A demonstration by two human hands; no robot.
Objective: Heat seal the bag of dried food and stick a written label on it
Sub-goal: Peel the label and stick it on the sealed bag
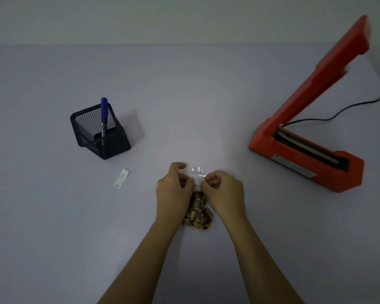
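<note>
A clear plastic bag of brown dried food (198,213) lies on the table near the front, its empty top end pointing away from me. A small white label (198,181) with dark writing lies across the bag's upper part. My left hand (173,189) pinches the label's left end and my right hand (223,191) pinches its right end, both pressing it against the bag. Both hands cover much of the bag's sides.
A red heat sealer (305,150) stands at the right with its arm raised and a black cable behind. A black mesh pen holder (101,132) with a blue marker (104,113) stands at the left. A white backing strip (121,179) lies in front of it.
</note>
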